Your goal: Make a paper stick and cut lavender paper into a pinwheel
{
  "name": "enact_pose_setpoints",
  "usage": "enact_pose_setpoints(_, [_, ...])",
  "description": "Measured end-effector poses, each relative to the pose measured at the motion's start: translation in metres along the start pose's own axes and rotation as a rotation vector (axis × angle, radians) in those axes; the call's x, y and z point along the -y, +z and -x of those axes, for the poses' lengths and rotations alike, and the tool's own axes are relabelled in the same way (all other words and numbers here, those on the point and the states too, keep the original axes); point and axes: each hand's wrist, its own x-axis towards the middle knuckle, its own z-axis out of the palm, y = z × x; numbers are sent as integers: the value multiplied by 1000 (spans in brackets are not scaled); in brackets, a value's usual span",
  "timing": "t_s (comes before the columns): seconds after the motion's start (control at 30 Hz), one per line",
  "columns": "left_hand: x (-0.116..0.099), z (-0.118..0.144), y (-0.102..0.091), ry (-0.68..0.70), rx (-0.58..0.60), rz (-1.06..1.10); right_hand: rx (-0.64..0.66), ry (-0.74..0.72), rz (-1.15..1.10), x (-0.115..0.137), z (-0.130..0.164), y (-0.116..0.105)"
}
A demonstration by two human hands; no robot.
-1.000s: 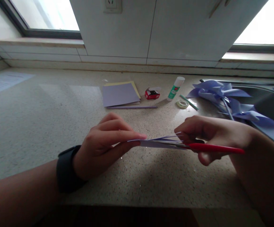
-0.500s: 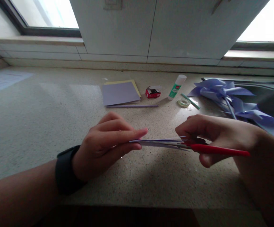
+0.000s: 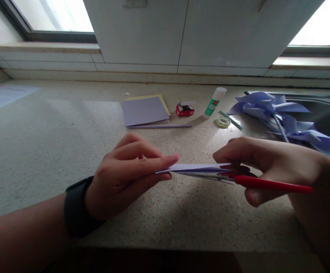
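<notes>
Pinched between thumb and fingers of my left hand (image 3: 128,170) is a folded sheet of purple paper (image 3: 196,167), seen nearly edge-on above the counter. My right hand (image 3: 256,163) grips a pair of scissors with red handles (image 3: 273,184). Their metal blades point left and lie along the paper, close to my left fingertips. Whether the blades are apart or closed is hard to make out from this angle. Part of the handle loops is hidden by my right fingers.
Behind my hands lie purple and yellow paper sheets (image 3: 146,110), a purple stick (image 3: 161,126), a small red box (image 3: 184,110), a glue stick (image 3: 214,103), a tape roll (image 3: 222,122) and a green stick (image 3: 231,120). Purple pinwheels (image 3: 270,106) rest by the sink (image 3: 328,113) at right.
The paper has tilted, so more of its upper face shows. My right hand and the scissors have shifted slightly right and down. My left hand still pinches the paper.
</notes>
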Motion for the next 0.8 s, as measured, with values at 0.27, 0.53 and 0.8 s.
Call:
enact_pose_setpoints(0.27, [-5,-1,-3,4,25,-48,-83,-9,9,5,1,9])
enact_pose_setpoints(0.53, [-8,-1,-5,24,42,-95,-112,-73,147,5,2,9])
enact_pose_setpoints(0.8, [-10,-2,-6,42,46,-132,-110,-60,133,5,3,11])
